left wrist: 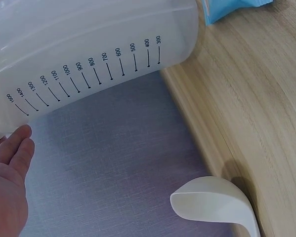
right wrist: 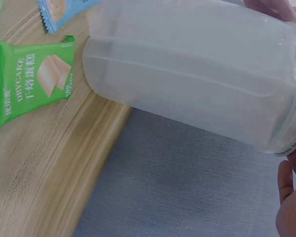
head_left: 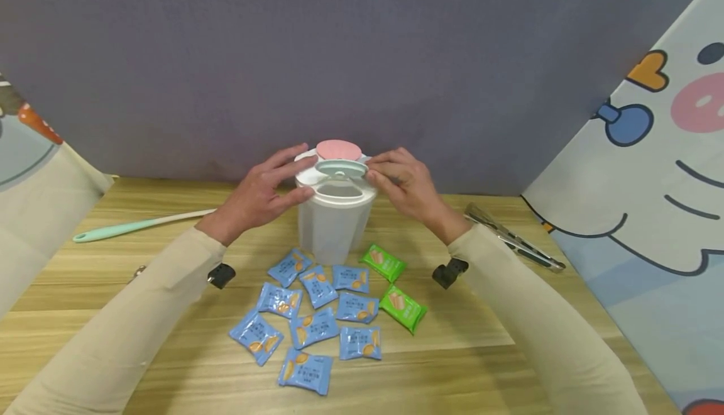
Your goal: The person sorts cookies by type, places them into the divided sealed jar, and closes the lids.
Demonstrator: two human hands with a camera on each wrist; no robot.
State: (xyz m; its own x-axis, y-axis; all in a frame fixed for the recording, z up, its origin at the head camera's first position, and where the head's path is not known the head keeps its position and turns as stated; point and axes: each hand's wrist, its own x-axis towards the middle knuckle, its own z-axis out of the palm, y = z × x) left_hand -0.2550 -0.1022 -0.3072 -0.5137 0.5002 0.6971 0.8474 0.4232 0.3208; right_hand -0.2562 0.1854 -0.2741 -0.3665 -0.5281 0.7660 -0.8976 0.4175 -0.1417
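As the left hand (head_left: 263,188) rests spread fingers on the lid (head_left: 341,202), seemingly to steady it, the right hand (head_left: 408,183) pinches the pale-green flap (head_left: 346,167).

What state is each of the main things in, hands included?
Measuring container, upright, no contents visible.
Lid, fitted on the container.
Pale green flap, appears raised.
Left hand, fingers spread at the lid.
Right hand, pinches the flap's edge.
Nine blue packets, lying flat, apparently sealed.
Two green dry cake packets, lying flat, apparently sealed.
Ladle, lying down, not held.
Tongs, lying down; open or closed unclear.
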